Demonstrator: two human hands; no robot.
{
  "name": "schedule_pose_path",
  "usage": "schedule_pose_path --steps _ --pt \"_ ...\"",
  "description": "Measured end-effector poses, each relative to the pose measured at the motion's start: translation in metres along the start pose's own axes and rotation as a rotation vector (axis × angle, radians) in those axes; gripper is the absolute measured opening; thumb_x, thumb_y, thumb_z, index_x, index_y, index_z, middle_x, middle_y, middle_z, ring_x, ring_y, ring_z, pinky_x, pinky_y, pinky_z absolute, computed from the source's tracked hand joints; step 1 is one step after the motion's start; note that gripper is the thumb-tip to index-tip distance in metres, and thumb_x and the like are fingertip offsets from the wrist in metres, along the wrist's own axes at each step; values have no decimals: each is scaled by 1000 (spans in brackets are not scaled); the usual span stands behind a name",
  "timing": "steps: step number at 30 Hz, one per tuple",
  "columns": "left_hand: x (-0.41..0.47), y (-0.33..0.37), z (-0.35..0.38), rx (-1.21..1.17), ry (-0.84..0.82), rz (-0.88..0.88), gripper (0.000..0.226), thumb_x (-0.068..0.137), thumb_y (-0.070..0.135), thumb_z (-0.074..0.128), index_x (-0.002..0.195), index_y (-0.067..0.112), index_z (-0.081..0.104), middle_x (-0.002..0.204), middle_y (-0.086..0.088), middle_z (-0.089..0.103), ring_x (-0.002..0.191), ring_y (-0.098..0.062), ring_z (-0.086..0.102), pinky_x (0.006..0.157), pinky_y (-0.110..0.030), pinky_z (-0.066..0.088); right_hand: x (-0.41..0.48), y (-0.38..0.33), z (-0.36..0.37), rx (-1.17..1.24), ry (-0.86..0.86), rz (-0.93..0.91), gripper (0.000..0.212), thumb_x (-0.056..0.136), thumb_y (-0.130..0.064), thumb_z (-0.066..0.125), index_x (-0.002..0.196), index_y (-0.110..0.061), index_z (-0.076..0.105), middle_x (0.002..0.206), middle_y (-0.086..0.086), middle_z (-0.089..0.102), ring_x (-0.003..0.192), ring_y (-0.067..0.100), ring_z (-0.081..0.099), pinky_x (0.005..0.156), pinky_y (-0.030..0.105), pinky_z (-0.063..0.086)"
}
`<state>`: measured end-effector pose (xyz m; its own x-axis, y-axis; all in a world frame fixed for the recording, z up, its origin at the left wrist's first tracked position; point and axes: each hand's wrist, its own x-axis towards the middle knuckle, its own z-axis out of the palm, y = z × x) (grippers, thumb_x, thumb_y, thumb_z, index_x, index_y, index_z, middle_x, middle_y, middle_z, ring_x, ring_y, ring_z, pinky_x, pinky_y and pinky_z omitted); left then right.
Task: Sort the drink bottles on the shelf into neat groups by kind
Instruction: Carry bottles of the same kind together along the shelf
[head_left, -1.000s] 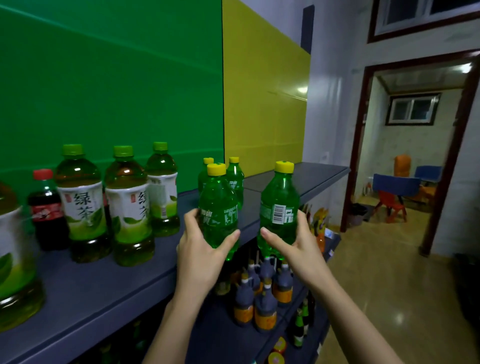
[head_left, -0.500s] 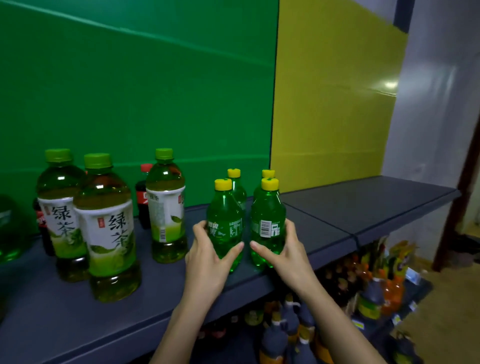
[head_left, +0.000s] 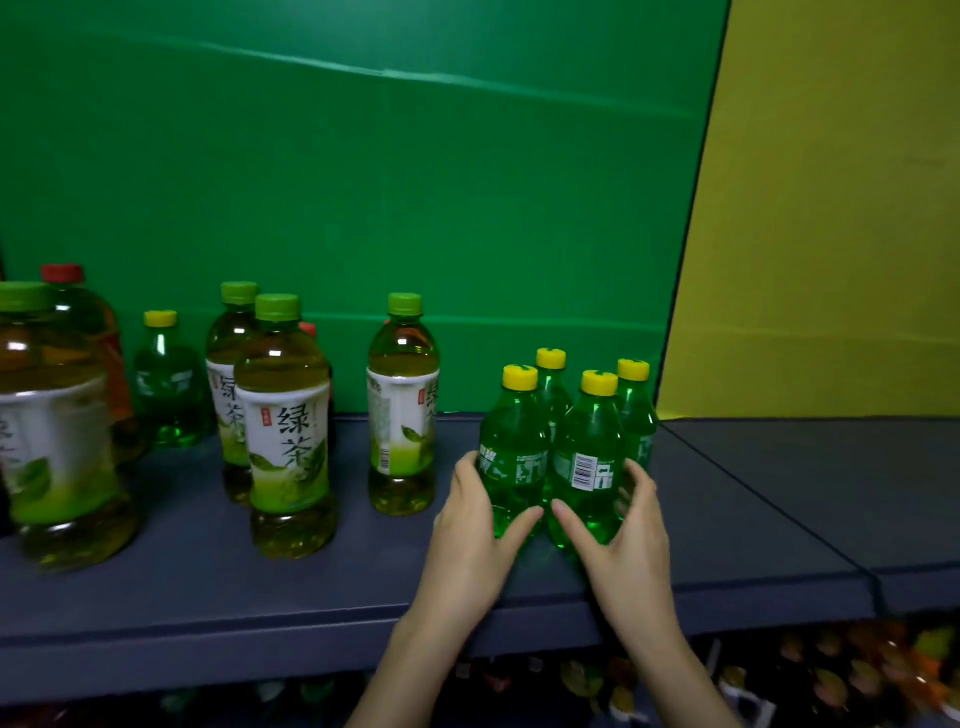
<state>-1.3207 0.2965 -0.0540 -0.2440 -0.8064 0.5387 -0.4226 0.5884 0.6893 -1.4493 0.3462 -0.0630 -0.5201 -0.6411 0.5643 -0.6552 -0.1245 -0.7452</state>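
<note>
Soda bottles (head_left: 511, 457) lowered onto shelf (head_left: 208, 577), left hand (head_left: 467, 551) fingers gripping one, right hand (head_left: 626, 556) the other

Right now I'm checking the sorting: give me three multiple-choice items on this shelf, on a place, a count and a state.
1. Where does the lone small green plastic bottle with a yellow cap stand?
A. back left, near the green wall
B. right shelf section
C. lower shelf
2. How many yellow-capped bottles form the cluster by the hands?
A. two
B. four
C. six
3. What are the hands doing?
A. hanging free
B. sharing one tea bottle
C. each gripping a cluster bottle
1A, it stands apart, far left; 2B, four yellow caps show; 3C, left hand wraps the front-left bottle, right hand the front-right bottle.
</note>
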Motion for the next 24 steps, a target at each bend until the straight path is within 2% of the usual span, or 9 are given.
schedule_pose_path --steps 2,5,7,10,13,15,17,21,24 --pt "-12 1 -11 132 139 28 67 80 52 60 132 17 35 130 5 49 120 -14 49 91 -26 43 -8 -6 -4 65 115 -136 67 77 -22 73 134 -14 37 134 4 41 125 12 39 100 13 29" --pt "-26 -3 -36 188 456 152 47 80 53 57 109 15 56 103 1 60 97 -13 55 79 -15 39 -19 -24 -5 243 238 -319 44 82 -20 61 123 -20 45 123 -10 44 118 0 43 100 9 31" --pt "-29 -10 -54 226 631 202 39 81 40 55 103 8 57 99 -5 58 96 -15 49 84 -13 32 -24 -40 4 340 135 -405 35 85 -22 51 120 -21 49 121 -14 48 113 0 48 95 11 37" --pt "-24 -21 -80 309 780 169 48 80 34 58 114 0 50 110 -15 53 105 -24 45 95 -21 31 -25 -68 33 425 -191 -435 38 91 -19 48 128 -26 45 130 -13 47 120 0 47 98 12 36" --pt "-15 -35 -97 304 772 34 70 74 33 73 125 -1 39 121 -19 46 114 -29 41 96 -40 39 -17 -86 68 395 -328 -398 55 91 -24 48 141 -26 23 148 -9 28 133 -4 26 106 4 19" --pt "-8 -42 -106 260 702 -67 85 66 32 81 130 -1 35 126 -19 43 119 -30 40 97 -42 39 -9 -93 87 372 -309 -312 69 91 -20 55 145 -19 12 153 -3 17 136 0 16 101 -4 8" --pt "-1 -47 -112 197 620 -154 94 61 34 83 133 3 32 131 -14 42 123 -28 41 98 -39 39 0 -97 101 378 -287 -214 80 87 -12 60 147 -12 6 155 4 10 140 10 13 101 0 5" --pt "9 -56 -114 127 547 -214 96 57 40 84 133 9 33 131 -9 46 121 -25 46 95 -40 45 17 -96 125 443 -320 -26 92 78 -6 69 146 -11 8 152 12 23 137 24 28 105 20 22" --pt "12 -58 -112 23 544 -261 80 60 34 84 123 11 40 122 -8 57 112 -25 54 88 -35 48 24 -90 136 446 -377 96 81 72 -10 76 138 -9 29 135 14 49 120 27 49 95 31 40"
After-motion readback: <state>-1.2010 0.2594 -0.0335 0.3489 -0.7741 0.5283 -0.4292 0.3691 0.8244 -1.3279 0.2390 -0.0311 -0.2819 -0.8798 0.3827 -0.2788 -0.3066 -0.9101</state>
